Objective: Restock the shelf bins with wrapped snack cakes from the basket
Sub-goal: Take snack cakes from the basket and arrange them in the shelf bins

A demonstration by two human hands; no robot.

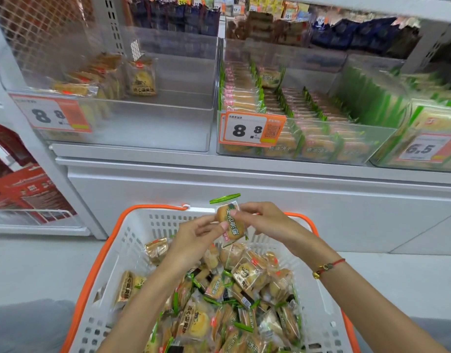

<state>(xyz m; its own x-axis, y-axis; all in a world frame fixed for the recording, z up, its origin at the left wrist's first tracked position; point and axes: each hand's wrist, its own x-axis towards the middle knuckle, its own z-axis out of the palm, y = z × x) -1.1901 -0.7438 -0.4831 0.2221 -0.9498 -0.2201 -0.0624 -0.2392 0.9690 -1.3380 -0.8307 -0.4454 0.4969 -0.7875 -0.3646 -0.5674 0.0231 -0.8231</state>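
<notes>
A white basket with an orange rim sits low in front of me, full of wrapped snack cakes in green-edged and gold wrappers. Both hands hold one green-edged cake above the basket's far end. My left hand pinches its lower left side. My right hand pinches its upper right side. On the shelf above, the left clear bin holds only a few gold-wrapped cakes at its left. The middle clear bin holds rows of green-edged cakes.
A third bin with green packs and a 6.5 tag stands at the right. Orange 8.8 price tags hang on the two nearer bins. A white cabinet front lies below the shelf. Red boxes stand on a low rack at the left.
</notes>
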